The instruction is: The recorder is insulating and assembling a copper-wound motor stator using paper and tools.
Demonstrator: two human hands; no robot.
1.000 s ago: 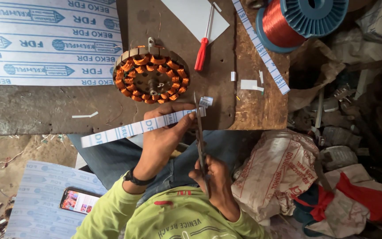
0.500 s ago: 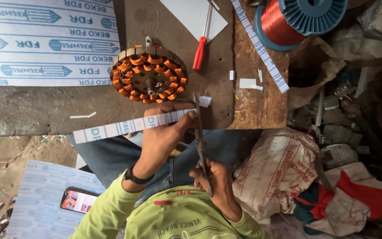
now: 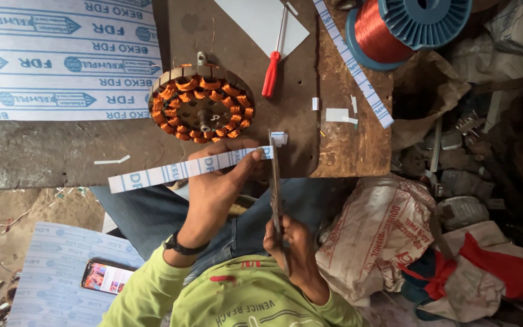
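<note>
The left hand reaches forward from a bent wrist, its grip pinching a long printed paper strip that lies level over the near edge of the counter, just near of the copper-wound stator. The right hand, drawn close to the chest, has its grip clenched on scissors, whose blades point away at the strip's right end.

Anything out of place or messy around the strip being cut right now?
Nothing serious. Small white offcuts lie loose on the bench near the red screwdriver. The left hand holds the paper strip level, and the right hand has the scissors at its end.
</note>
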